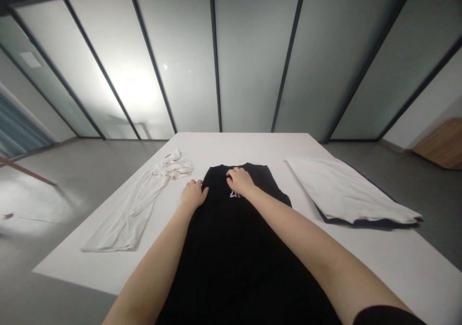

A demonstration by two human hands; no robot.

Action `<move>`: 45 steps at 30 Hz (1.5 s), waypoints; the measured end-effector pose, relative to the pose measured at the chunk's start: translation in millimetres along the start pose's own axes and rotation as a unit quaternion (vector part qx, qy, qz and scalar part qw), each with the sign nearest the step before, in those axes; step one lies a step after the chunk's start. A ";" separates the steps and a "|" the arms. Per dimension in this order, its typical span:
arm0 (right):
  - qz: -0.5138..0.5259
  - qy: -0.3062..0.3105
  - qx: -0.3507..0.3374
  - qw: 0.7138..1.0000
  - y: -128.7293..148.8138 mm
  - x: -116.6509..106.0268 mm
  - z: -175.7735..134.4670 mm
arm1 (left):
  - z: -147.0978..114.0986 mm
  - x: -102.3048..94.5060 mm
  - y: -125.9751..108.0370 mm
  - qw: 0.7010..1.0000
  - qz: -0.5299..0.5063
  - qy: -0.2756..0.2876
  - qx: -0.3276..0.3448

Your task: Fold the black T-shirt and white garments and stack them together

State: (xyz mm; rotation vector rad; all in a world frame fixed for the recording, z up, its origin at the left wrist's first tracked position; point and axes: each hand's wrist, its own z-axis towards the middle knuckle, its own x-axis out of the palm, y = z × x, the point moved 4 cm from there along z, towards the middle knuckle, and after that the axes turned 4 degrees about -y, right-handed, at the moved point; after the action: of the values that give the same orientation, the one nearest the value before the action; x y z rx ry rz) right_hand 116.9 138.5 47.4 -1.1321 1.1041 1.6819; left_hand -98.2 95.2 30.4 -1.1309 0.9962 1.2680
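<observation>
A black shirt (pixel 220 185) with small white print lies on the table in front of me, its neckline toward the far side. My left hand (pixel 194 193) rests at the shirt's left edge, thumb apart from the fingers and lying over the fabric. On the upper middle of the shirt, beside the print, lies my right hand (pixel 240 180), fingers loosely bent and the thumb spread away. Neither hand visibly grips the cloth. Toward the bottom, the shirt blends with the black clothing I wear, so its near edge cannot be made out.
The white table (pixel 245 147) bears a crumpled white garment (pixel 137 209) on the left. To the right, flat folded white cloth (pixel 346 188) lies over dark cloth (pixel 382 224), near the table's right edge. Frosted glass panels (pixel 252 56) stand behind the table.
</observation>
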 end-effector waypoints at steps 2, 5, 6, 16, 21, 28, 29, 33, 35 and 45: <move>0.023 0.013 -0.045 0.999 34.5 12.6 2.4 | -2.6 -0.4 0.0 1.000 0.006 -0.002 -0.003; 0.036 0.029 -0.054 0.997 67.6 31.9 10.6 | -5.6 -1.0 0.1 1.000 0.016 0.003 -0.014; 0.037 0.036 -0.047 0.998 72.8 37.7 15.0 | -6.2 -1.2 0.2 1.000 0.019 0.003 -0.017; 0.029 0.046 0.061 0.997 53.5 51.2 50.8 | -7.0 2.2 -0.4 1.000 0.003 -0.011 -0.003; 0.052 -0.007 0.056 0.997 62.9 45.0 53.8 | -2.5 0.9 -0.1 0.999 -0.008 -0.015 -0.040; 0.082 0.019 0.082 0.993 70.7 52.8 72.9 | -0.1 4.4 1.0 0.999 -0.021 -0.009 -0.030; 0.090 0.022 0.071 0.993 72.4 53.4 76.5 | -0.2 4.6 1.2 0.999 -0.020 -0.009 -0.031; 0.109 0.029 0.015 0.994 78.9 55.2 83.1 | -1.3 3.0 1.8 0.999 -0.017 -0.014 -0.044; 0.102 0.035 -0.004 0.994 79.6 56.5 80.1 | -2.2 1.2 2.0 0.998 -0.018 -0.020 -0.050; 0.057 0.004 -0.101 0.993 96.2 50.5 55.3 | -4.6 -2.7 3.5 0.996 0.004 -0.021 -0.090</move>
State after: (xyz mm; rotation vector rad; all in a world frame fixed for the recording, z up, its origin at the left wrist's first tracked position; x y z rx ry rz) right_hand 0.2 170.3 32.4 -1.2218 1.0381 1.9142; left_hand -101.6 90.1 31.9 -1.2330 0.8694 1.4047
